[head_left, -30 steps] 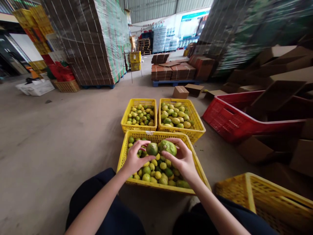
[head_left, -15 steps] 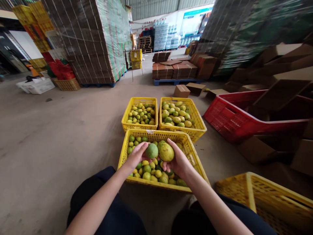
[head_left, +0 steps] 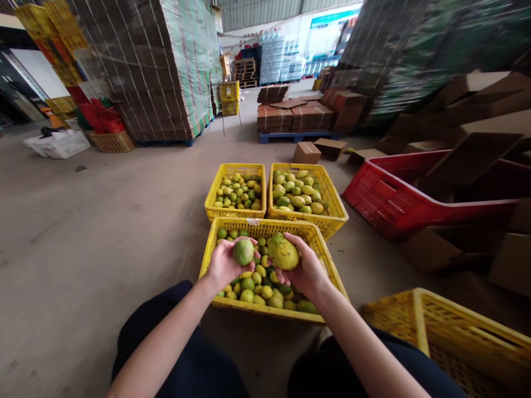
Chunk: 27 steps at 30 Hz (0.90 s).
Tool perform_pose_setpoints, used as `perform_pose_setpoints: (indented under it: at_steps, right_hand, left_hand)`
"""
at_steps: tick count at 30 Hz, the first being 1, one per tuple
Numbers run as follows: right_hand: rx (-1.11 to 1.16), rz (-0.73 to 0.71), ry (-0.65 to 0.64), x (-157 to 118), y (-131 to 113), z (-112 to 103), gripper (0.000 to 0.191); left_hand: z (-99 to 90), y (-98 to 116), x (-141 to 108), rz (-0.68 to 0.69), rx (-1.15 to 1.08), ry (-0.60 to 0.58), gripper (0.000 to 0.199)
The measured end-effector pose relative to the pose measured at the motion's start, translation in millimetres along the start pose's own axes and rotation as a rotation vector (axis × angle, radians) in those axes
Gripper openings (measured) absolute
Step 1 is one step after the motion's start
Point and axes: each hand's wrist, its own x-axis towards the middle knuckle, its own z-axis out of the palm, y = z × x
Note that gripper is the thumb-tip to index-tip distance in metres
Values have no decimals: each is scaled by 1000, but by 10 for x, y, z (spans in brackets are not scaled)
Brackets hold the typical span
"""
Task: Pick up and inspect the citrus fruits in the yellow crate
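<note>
My left hand [head_left: 223, 264] is closed round a small round green citrus fruit [head_left: 243, 252], held in its fingers. A larger, yellow-green, bumpy citrus fruit [head_left: 284, 252] rests in my right hand [head_left: 309, 267], with the thumb along its top and the fingers underneath. The two fruits are apart, side by side, over the near yellow crate [head_left: 269, 313]. Loose green and yellow citrus fruits [head_left: 260, 293] of mixed sizes lie in that crate, partly hidden by my hands.
Behind stand a left yellow crate [head_left: 212, 211] of smaller fruits and a right yellow crate [head_left: 332, 219] of larger ones. A red crate [head_left: 373, 213] with cardboard is at the right. Another yellow crate [head_left: 421, 323] sits near my right leg. Flattened cartons [head_left: 311, 119] lie on a blue pallet.
My left hand has moved a little left with the green fruit, which now sits apart from the larger one. My right hand has turned the larger fruit slightly.
</note>
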Motion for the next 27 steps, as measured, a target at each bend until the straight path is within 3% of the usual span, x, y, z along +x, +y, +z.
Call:
perform_pose_setpoints:
  at_steps: [4,7,12,14,19,27]
  right_hand:
    - [27,10,-30,-7,33,5,43]
    - [142,-37,-57,-13,58,22,30]
    - [263,-55,-106,10,92,44,26]
    - [264,-56,-112,27,113,46,28]
    - [251,-26,-92,38,168,35,21]
    - [243,-30,-14,29,169,13,17]
  left_hand:
    - [-15,-17,8,-68,-77,1,28]
    - [-23,-47,13,-58,-138,24,19]
    - [-28,-55,32,-11,-212,270,4]
    - [-20,-55,43,-34,-234,300,5]
    - [-8,-83,59,-12,-109,278,28]
    - [-36,-106,62,18,-48,305,27]
